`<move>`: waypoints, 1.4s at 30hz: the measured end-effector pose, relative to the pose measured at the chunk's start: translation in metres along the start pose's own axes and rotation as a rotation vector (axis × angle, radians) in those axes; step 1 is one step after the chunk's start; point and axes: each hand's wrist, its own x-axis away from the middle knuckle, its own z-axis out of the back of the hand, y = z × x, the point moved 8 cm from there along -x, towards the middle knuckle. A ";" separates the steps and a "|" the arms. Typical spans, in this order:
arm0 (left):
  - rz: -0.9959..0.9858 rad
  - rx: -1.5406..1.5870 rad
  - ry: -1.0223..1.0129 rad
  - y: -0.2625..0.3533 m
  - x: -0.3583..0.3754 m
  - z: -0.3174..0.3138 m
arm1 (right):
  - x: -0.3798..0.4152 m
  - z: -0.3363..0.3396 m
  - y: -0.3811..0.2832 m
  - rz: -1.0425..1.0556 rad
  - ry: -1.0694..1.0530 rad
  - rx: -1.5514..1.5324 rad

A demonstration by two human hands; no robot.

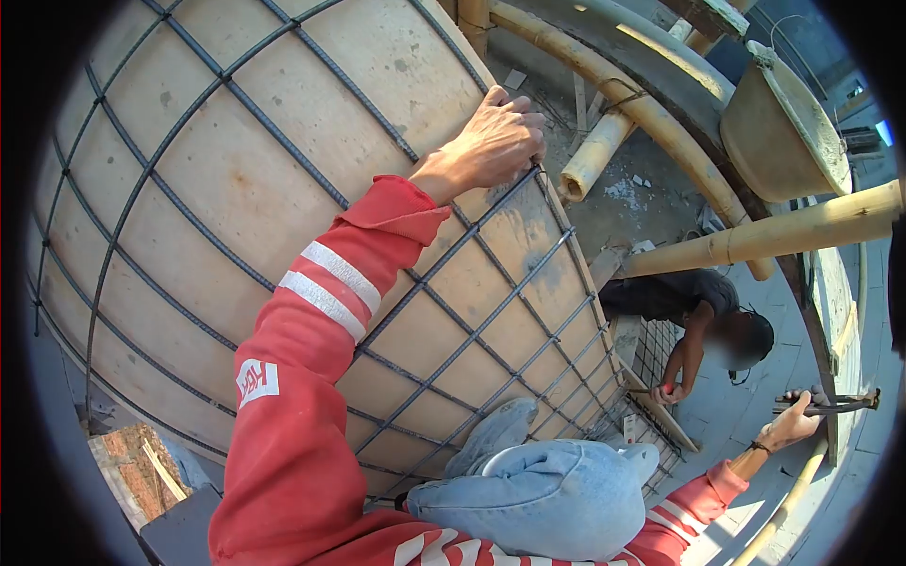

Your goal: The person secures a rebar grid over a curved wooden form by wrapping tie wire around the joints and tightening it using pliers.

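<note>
My left hand (493,141), in a red sleeve with pale stripes, is closed at the upper edge of a tan formwork panel (255,179). Its fingers curl around the steel rebar grid (472,335) there; whether they also grip the panel edge is hidden. Out to the lower right, my right hand (791,423) is closed around the dark handles of pincers (840,406), held away from the grid. Bars cross over the panel in squares. My legs in light blue jeans (557,491) are bent against the lower part of the grid.
Bamboo poles (774,236) cross the upper right, beside a hanging cement-stained bucket (779,123). Below them another person (698,321) bends over, hands near a lower grid. Debris lies on the floor (628,189). A brick patch (137,472) shows at lower left.
</note>
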 end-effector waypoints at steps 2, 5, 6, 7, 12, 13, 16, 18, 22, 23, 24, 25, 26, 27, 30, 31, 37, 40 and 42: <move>0.008 0.015 0.020 -0.001 -0.001 -0.004 | 0.048 -0.032 -0.056 0.153 -0.052 -0.019; 0.018 -0.014 0.049 -0.003 -0.002 -0.004 | 0.102 -0.111 -0.116 0.185 -0.337 0.004; 0.023 -0.011 0.056 -0.002 -0.002 -0.004 | 0.112 -0.133 -0.121 0.155 -0.412 0.062; 0.039 -0.041 0.046 -0.002 -0.002 -0.005 | 0.121 -0.154 -0.127 0.125 -0.486 0.122; 0.081 -0.057 0.042 -0.004 -0.003 -0.004 | 0.163 -0.271 -0.174 0.587 -1.064 0.484; 0.077 -0.067 0.059 -0.004 -0.003 -0.003 | 0.168 -0.284 -0.183 0.709 -1.108 0.545; 0.083 -0.074 0.107 -0.005 -0.003 -0.002 | 0.171 -0.325 -0.198 0.966 -1.160 0.678; 0.093 -0.047 0.102 -0.006 -0.004 -0.004 | 0.168 -0.344 -0.204 1.090 -1.169 0.736; 0.111 -0.051 0.090 -0.006 -0.004 -0.005 | 0.154 -0.366 -0.196 1.048 -1.286 0.755; 0.114 -0.047 0.091 -0.006 -0.004 -0.005 | 0.152 -0.370 -0.194 1.014 -1.340 0.683; 0.117 -0.034 0.078 -0.006 -0.004 -0.006 | 0.152 -0.372 -0.193 0.976 -1.392 0.611; 0.118 -0.023 0.065 -0.006 -0.004 -0.006 | 0.150 -0.376 -0.193 0.975 -1.394 0.613; 0.118 -0.021 0.064 -0.006 -0.004 -0.006 | 0.154 -0.377 -0.196 1.007 -1.441 0.542; 0.120 -0.021 0.072 -0.006 -0.003 -0.005 | 0.158 -0.378 -0.199 1.036 -1.487 0.469; 0.126 -0.025 0.069 -0.005 -0.004 -0.005 | 0.158 -0.385 -0.193 0.964 -1.545 0.479; 0.132 -0.032 0.059 -0.005 -0.004 -0.005 | 0.158 -0.385 -0.196 0.962 -1.545 0.480; 0.134 -0.021 0.057 -0.005 -0.003 -0.004 | 0.157 -0.389 -0.205 1.016 -1.583 0.493; 0.133 -0.030 0.037 -0.004 -0.004 -0.004 | 0.156 -0.392 -0.204 1.062 -1.552 0.628; 0.134 -0.025 0.031 -0.004 -0.004 -0.004 | 0.152 -0.393 -0.209 1.051 -1.489 0.788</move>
